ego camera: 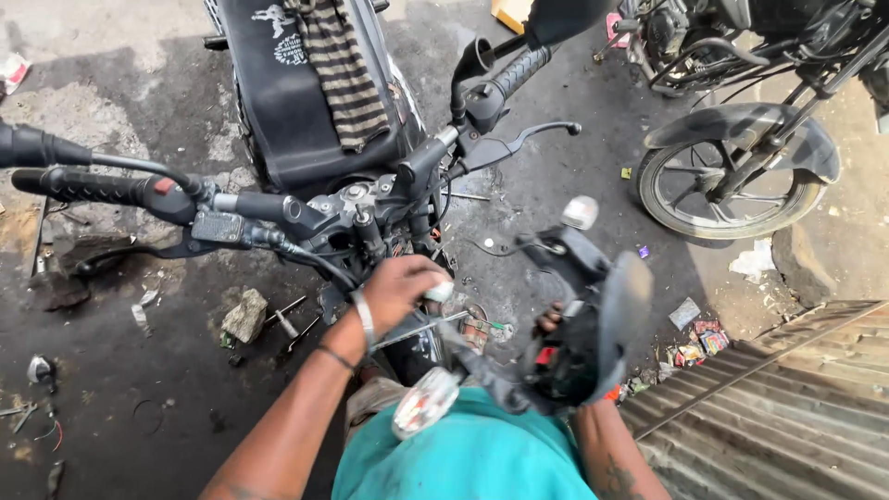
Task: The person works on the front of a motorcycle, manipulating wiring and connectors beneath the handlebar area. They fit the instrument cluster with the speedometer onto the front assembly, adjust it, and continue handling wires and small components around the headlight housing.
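My left hand [396,289] closed on small pale part [440,292] below handlebar [278,206]. My right hand [552,319] grips detached headlight cowl [593,324] against lap. Best keep cowl steady, wiring slack, no tugging.

The handlebar grips [79,184] look like ribbed black rubber, matt and dusty. The brake lever [519,141] is dark metal with a dull sheen. The tank cover [278,88] is black padded vinyl, faintly glossy, and the striped cloth [344,74] on it is soft woven fabric. The headlight cowl [593,324] is scuffed black plastic; its indicator lens [424,404] is clear, shiny plastic. The bangle [364,318] on the left wrist gleams like polished steel. The ground [139,407] is rough, oil-stained concrete, and the sheet [769,407] is corrugated, rusty metal.
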